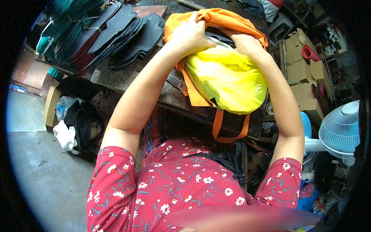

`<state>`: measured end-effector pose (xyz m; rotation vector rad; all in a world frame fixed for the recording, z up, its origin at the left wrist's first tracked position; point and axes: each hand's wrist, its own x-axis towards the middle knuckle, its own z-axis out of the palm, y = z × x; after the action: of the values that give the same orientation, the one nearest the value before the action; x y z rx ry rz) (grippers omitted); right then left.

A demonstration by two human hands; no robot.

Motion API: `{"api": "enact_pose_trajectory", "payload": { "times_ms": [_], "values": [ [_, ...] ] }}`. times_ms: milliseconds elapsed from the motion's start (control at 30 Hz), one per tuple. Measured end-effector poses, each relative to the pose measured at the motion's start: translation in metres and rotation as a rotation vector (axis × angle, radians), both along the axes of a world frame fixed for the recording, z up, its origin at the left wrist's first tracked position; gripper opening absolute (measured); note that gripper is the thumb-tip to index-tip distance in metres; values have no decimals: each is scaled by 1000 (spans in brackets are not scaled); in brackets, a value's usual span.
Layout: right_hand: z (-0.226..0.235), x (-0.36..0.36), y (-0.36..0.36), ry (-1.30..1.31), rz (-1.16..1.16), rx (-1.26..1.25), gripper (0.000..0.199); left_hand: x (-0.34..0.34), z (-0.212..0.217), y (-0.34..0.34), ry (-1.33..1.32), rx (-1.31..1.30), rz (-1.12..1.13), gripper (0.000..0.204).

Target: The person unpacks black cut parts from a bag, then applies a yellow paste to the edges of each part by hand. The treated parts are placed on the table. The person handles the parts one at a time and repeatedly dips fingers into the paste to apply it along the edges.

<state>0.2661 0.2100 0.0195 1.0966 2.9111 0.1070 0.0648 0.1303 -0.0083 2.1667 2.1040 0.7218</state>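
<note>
Nearest to the camera is a red short-sleeved shirt with white flowers (170, 189), worn by the person. Both arms reach forward to an orange cloth bag with a loop handle (232, 17), which lies at the near edge of a dark worn workbench (116, 79). A bulging bright yellow plastic bag (232, 83) lies against its opening; what fills this one cannot be told. Between the hands, something dark shows within the orange rim. The left hand (189, 35) has its thumb spread away from the fingers, which rest on the orange cloth. The right hand (247, 43) bends over the opening, its fingertips partly hidden; whether either hand pinches cannot be told. Metal scissors (176, 82) lie near the yellow bag. To the right, brown cardboard boxes (299, 71) stand with a red rolled sheet (309, 53) upon them.
</note>
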Motion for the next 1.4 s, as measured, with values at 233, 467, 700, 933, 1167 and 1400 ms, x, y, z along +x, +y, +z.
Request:
{"api": "enact_pose_trajectory", "payload": {
  "times_ms": [233,467,700,933,1167,1400],
  "values": [
    [-8,-9,15,83,118,121,49,5,4,-10,44,108,91,85],
    [24,33,-9,323,235,44,43,9,21,-58,204,241,38,86],
    [29,61,-67,348,172,-21,48,13,20,-64,-95,199,-192,86],
    [41,68,-93,21,205,41,58,25,2,-75,-35,189,-291,90],
    [46,41,-81,241,176,-253,62,20,1,-77,-178,116,-324,100],
    [29,49,-40,248,80,-345,46,13,-12,-72,-279,55,-380,100]
  ]
}}
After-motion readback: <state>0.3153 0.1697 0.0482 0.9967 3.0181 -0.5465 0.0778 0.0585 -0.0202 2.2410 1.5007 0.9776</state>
